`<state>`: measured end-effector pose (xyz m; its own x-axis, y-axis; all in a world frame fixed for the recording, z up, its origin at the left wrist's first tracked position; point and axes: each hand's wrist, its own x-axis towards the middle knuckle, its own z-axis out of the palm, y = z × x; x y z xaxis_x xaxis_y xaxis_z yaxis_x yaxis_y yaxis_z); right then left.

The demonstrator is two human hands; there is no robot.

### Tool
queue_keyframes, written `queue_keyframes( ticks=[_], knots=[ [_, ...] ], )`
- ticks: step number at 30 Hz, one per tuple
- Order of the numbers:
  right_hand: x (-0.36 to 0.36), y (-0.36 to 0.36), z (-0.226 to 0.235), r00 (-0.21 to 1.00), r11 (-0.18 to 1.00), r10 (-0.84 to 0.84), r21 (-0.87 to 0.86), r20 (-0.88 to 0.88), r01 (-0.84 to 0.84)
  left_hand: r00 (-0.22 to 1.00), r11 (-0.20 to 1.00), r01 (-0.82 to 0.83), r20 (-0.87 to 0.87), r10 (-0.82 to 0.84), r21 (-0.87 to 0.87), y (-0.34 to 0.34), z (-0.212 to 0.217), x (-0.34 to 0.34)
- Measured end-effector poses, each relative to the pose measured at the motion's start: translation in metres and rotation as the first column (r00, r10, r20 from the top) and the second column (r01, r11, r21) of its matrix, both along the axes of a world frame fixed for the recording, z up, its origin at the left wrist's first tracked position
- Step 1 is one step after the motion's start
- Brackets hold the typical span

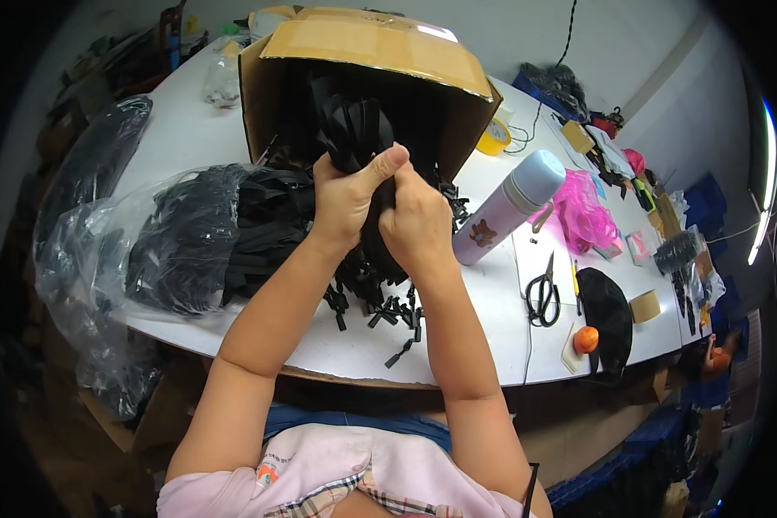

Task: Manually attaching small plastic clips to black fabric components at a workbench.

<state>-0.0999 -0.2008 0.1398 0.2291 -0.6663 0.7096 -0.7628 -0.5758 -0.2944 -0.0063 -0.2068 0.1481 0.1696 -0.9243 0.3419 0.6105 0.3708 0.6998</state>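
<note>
Both of my hands are closed around a bundle of black straps, held upright at the mouth of a cardboard box. My left hand wraps the bundle from the left, its thumb across the front. Close against it, my right hand is curled in a fist on the right side of the bundle; its fingertips are hidden. Lower down, strap ends with small black plastic buckles spread over the white table. To the left, a clear plastic bag is full of more black straps.
A pale blue and lilac flask leans right of my right hand. Beyond it are pink plastic, black scissors, a black cloth piece and an orange round object. Yellow tape lies beside the box.
</note>
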Motion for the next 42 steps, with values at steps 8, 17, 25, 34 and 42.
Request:
queue_keyframes(
  ticks=[8,17,25,34,42],
  knots=[
    [-0.006,0.016,0.0,0.987,0.982,0.011,0.187,-0.16,0.019,0.999,0.985,-0.033,-0.021,0.037,0.168,-0.017,-0.012,0.016],
    [-0.012,-0.01,0.022,0.734,0.99,0.081,0.031,0.675,-0.139,0.989,0.994,-0.09,0.115,0.097,-0.066,0.0,-0.006,-0.009],
    [0.018,-0.007,0.021,0.711,0.867,0.417,-0.013,0.566,-0.498,0.991,0.986,0.115,-0.057,-0.123,-0.124,0.009,-0.012,-0.02],
    [-0.001,0.001,0.01,0.849,0.901,0.277,0.186,0.449,-0.392,0.982,0.967,0.131,-0.165,-0.096,0.218,-0.01,-0.01,0.003],
    [-0.014,-0.001,-0.011,0.655,0.296,0.118,0.603,0.746,-0.74,0.893,0.896,0.437,-0.157,-0.421,0.078,-0.019,-0.009,0.022]
  ],
)
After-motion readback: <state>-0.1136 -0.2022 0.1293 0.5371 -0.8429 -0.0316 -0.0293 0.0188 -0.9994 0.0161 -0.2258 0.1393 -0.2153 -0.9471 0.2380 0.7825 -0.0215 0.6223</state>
